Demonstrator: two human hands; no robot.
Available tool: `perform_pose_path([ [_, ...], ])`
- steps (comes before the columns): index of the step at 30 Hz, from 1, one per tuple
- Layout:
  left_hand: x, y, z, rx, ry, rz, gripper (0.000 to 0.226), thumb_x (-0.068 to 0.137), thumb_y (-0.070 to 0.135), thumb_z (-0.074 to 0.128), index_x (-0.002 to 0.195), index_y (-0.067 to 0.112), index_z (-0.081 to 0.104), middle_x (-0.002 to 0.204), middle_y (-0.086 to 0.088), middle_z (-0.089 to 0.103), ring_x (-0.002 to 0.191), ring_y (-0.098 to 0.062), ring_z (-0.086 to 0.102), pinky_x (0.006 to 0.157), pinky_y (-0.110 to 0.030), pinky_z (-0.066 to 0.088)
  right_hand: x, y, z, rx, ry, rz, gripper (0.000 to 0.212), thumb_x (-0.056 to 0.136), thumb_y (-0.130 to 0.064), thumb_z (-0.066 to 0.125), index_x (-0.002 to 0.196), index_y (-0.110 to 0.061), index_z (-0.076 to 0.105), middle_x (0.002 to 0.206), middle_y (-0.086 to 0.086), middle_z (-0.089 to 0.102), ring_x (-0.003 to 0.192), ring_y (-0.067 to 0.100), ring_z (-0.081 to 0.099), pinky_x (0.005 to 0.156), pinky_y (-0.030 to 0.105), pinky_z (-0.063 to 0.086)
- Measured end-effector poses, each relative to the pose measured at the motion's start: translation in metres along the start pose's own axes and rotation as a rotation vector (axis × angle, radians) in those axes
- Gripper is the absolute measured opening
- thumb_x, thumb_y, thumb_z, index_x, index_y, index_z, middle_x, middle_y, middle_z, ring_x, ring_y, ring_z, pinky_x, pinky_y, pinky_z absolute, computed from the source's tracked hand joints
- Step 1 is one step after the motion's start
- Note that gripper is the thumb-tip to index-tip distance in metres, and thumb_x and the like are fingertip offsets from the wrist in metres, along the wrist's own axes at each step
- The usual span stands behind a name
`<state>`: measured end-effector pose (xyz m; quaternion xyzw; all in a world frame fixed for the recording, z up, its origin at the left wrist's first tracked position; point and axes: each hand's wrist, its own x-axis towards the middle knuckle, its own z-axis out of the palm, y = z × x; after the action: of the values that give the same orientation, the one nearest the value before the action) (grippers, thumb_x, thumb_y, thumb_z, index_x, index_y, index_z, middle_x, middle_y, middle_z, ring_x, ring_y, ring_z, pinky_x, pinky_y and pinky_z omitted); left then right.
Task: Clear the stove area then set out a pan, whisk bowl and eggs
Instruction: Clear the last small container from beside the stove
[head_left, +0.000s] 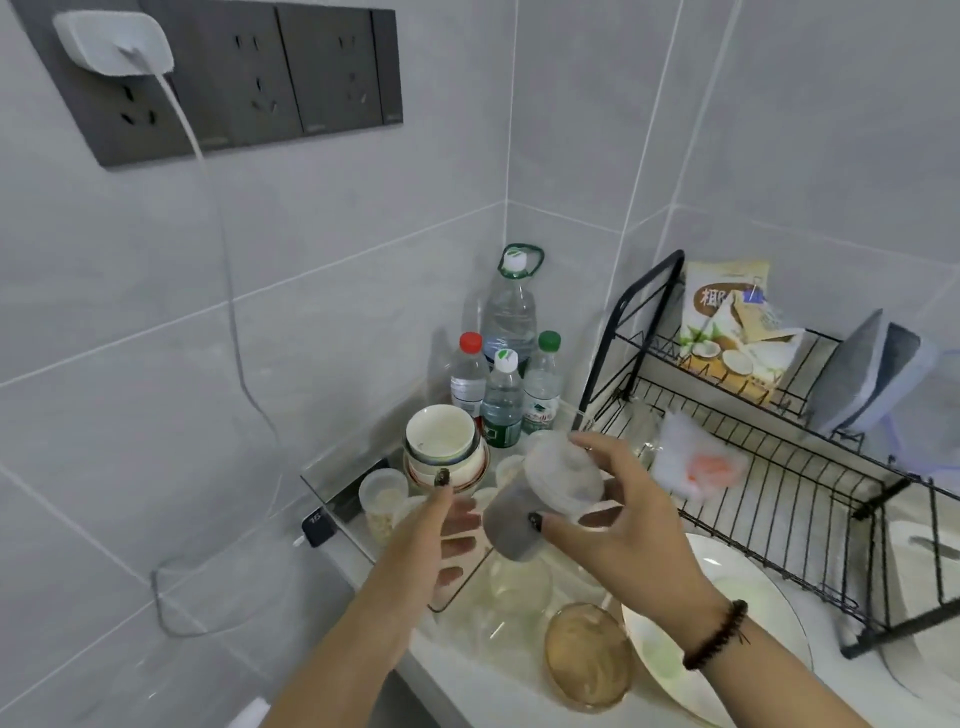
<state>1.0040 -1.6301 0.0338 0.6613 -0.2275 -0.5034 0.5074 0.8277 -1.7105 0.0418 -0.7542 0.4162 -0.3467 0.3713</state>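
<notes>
My right hand (618, 525) grips a clear plastic jar with a dark content and a whitish lid (540, 499), tilted in the air above the counter corner. My left hand (447, 535) is beside the jar on its left, fingers loosely extended, touching or almost touching the jar's base; I cannot tell which. Below the jar stands a clear glass bowl (519, 582). An amber glass bowl (587, 654) sits nearer to me. A stack of white ceramic bowls (444, 441) stands behind my left hand. No pan or eggs are in view.
Several water bottles (506, 364) crowd the corner. A black wire dish rack (769, 467) holds a snack bag (732, 332) and grey cloths. A white plate (748, 587) lies under the rack's edge. A small jar of grains (384, 499) and a charger cable (234, 332) are at left.
</notes>
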Motion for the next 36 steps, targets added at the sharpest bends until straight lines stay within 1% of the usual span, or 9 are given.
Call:
perform_pose_path([
  [2, 0.018, 0.007, 0.002, -0.041, 0.006, 0.005, 0.045, 0.102, 0.041, 0.033, 0.096, 0.016, 0.069, 0.1, -0.004, 0.074, 0.093, -0.02, 0.066, 0.072, -0.031, 0.048, 0.023, 0.0, -0.006, -0.044, 0.044, 0.023, 0.066, 0.062, -0.032, 0.085, 0.117, -0.043, 0.05, 0.107, -0.022, 0.057, 0.085, 0.001, 0.061, 0.072, 0.024, 0.055],
  [6, 0.064, 0.02, 0.008, -0.025, -0.057, -0.022, 0.044, 0.103, 0.039, 0.03, 0.1, 0.016, 0.068, 0.101, -0.002, 0.073, 0.096, -0.017, 0.065, 0.075, -0.032, 0.047, 0.076, 0.011, -0.003, -0.145, 0.13, 0.07, 0.06, 0.062, -0.036, 0.083, 0.112, -0.041, 0.05, 0.106, -0.022, 0.056, 0.088, 0.004, 0.058, 0.073, 0.021, 0.049],
  [9, 0.095, 0.029, 0.012, 0.001, -0.134, -0.044, 0.043, 0.104, 0.04, 0.029, 0.104, 0.017, 0.066, 0.104, 0.0, 0.072, 0.1, -0.015, 0.064, 0.078, -0.031, 0.048, 0.106, 0.029, 0.009, -0.233, 0.175, 0.107, 0.066, 0.06, -0.047, 0.078, 0.118, -0.037, 0.048, 0.114, -0.015, 0.056, 0.099, 0.012, 0.058, 0.079, 0.029, 0.052],
  [13, 0.132, 0.042, 0.016, 0.03, -0.222, -0.068, 0.043, 0.104, 0.04, 0.026, 0.102, 0.019, 0.064, 0.108, 0.0, 0.068, 0.098, -0.014, 0.061, 0.081, -0.03, 0.046, 0.133, 0.047, 0.029, -0.353, 0.18, 0.194, 0.067, 0.071, -0.041, 0.078, 0.128, -0.029, 0.046, 0.125, -0.006, 0.05, 0.106, 0.015, 0.055, 0.078, 0.021, 0.042],
  [17, 0.152, 0.042, 0.013, 0.042, -0.245, -0.082, 0.043, 0.104, 0.041, 0.026, 0.106, 0.021, 0.064, 0.105, 0.002, 0.07, 0.098, -0.011, 0.063, 0.081, -0.03, 0.048, 0.144, 0.061, 0.045, -0.469, 0.152, 0.281, 0.066, 0.077, -0.041, 0.073, 0.132, -0.029, 0.04, 0.13, -0.003, 0.051, 0.103, 0.023, 0.061, 0.075, 0.026, 0.05],
  [20, 0.161, 0.045, 0.011, 0.056, -0.283, -0.103, 0.045, 0.104, 0.041, 0.024, 0.109, 0.02, 0.063, 0.107, 0.002, 0.07, 0.1, -0.012, 0.063, 0.08, -0.028, 0.048, 0.145, 0.068, 0.048, -0.48, 0.156, 0.326, 0.065, 0.078, -0.042, 0.071, 0.134, -0.029, 0.039, 0.133, -0.002, 0.05, 0.099, 0.024, 0.063, 0.077, 0.031, 0.054],
  [26, 0.179, 0.053, 0.001, 0.097, -0.309, -0.096, 0.045, 0.103, 0.044, 0.024, 0.101, 0.024, 0.063, 0.106, 0.003, 0.069, 0.098, -0.01, 0.063, 0.077, -0.028, 0.048, 0.147, 0.068, 0.054, -0.483, 0.169, 0.36, 0.065, 0.079, -0.041, 0.072, 0.134, -0.028, 0.041, 0.135, -0.004, 0.046, 0.101, 0.022, 0.062, 0.073, 0.025, 0.048],
  [30, 0.18, 0.055, 0.001, 0.118, -0.349, -0.086, 0.046, 0.103, 0.046, 0.023, 0.105, 0.024, 0.063, 0.108, 0.004, 0.069, 0.103, -0.011, 0.063, 0.08, -0.027, 0.048, 0.146, 0.063, 0.054, -0.481, 0.178, 0.376, 0.064, 0.076, -0.04, 0.074, 0.131, -0.027, 0.043, 0.13, -0.004, 0.048, 0.101, 0.022, 0.061, 0.074, 0.027, 0.051],
  [36, 0.177, 0.06, 0.005, 0.14, -0.399, -0.068, 0.046, 0.102, 0.049, 0.023, 0.101, 0.026, 0.063, 0.109, 0.003, 0.069, 0.102, -0.012, 0.063, 0.08, -0.031, 0.048, 0.143, 0.054, 0.052, -0.473, 0.143, 0.413, 0.068, 0.08, -0.036, 0.072, 0.137, -0.024, 0.038, 0.134, 0.0, 0.045, 0.11, 0.022, 0.057, 0.088, 0.03, 0.049],
])
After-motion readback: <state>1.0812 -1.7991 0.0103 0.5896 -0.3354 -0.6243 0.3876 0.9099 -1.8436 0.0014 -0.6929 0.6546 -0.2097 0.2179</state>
